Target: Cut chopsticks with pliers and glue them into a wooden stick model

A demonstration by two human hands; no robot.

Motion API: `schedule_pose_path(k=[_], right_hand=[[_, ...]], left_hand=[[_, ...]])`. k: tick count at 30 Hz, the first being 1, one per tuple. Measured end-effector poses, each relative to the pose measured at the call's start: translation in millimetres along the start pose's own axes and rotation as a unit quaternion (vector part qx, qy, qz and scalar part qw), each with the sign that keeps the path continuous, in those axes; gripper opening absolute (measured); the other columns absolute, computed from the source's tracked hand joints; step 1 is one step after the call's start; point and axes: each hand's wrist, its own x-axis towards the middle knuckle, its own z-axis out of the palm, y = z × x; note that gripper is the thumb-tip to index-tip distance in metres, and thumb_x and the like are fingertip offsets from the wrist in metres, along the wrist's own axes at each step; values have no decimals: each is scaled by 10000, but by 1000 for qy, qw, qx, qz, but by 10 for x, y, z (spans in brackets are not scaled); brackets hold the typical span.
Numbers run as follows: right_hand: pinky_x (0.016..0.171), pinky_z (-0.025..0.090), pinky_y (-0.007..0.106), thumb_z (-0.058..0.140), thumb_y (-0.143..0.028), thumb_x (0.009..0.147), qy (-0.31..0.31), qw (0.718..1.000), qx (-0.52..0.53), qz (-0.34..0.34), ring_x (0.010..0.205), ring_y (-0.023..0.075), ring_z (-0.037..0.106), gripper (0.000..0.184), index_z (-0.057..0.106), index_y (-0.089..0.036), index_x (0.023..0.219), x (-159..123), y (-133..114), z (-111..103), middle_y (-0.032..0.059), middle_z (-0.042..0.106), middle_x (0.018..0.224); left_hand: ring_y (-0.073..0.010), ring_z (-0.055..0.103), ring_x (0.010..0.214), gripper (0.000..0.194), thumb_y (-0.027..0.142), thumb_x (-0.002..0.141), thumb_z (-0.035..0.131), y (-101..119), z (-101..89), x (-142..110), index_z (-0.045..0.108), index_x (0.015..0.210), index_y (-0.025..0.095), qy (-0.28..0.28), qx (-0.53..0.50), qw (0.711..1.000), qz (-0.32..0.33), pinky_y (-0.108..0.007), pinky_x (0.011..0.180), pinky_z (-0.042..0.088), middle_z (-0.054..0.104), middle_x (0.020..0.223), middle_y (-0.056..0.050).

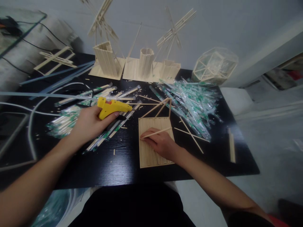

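My left hand (88,123) is wrapped round a yellow hot glue gun (111,107), its nozzle pointing right. A long translucent glue stick (47,94) runs out from the gun's back to the left. In my right hand (163,143) a thin wooden stick (157,132) is pinched, slanting up to the right. That hand rests over a square panel of sticks laid side by side (146,156). Several sticks lean together in a peak (163,105) at the panel's far edge. Loose sticks (193,137) lie crossed to the panel's right.
Wrapped chopsticks (109,132) and a heap of green-white plastic wrappers (191,101) flank the panel. Stick-built models (106,61) line the wall, beside a many-sided stick frame (215,66). A white cable (32,126) curves at left. The black table's edge (213,175) lies near me.
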Motion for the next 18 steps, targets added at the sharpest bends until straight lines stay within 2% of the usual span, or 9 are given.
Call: schedule_pose_path(k=[4,9,18], right_hand=[[887,620,362,548,-209,1034,-2,1000,0,-6,959,200,734,180,719,-154,1041,4,-7,-4,95,759,985],[904,618,368,538,-218,1040,-3,1000,2,3,959,194,733,190,719,-161,1051,-6,-7,-2,92,759,1000],[907,618,366,546,-222,1037,4,1000,-4,-2,959,200,738,184,718,-156,1037,-4,-2,0,92,763,989]], left_hand=[[-160,491,536,482,682,759,576,1,-1,1,562,640,215,-9,0,1000,-2,-300,562,324,535,587,-4],[-157,478,520,491,690,749,577,8,-4,0,524,602,224,-2,10,1000,-2,-305,555,333,506,560,-2],[-159,481,501,491,696,744,569,1,2,8,553,612,223,-1,10,1000,-3,-296,536,319,516,549,-1]])
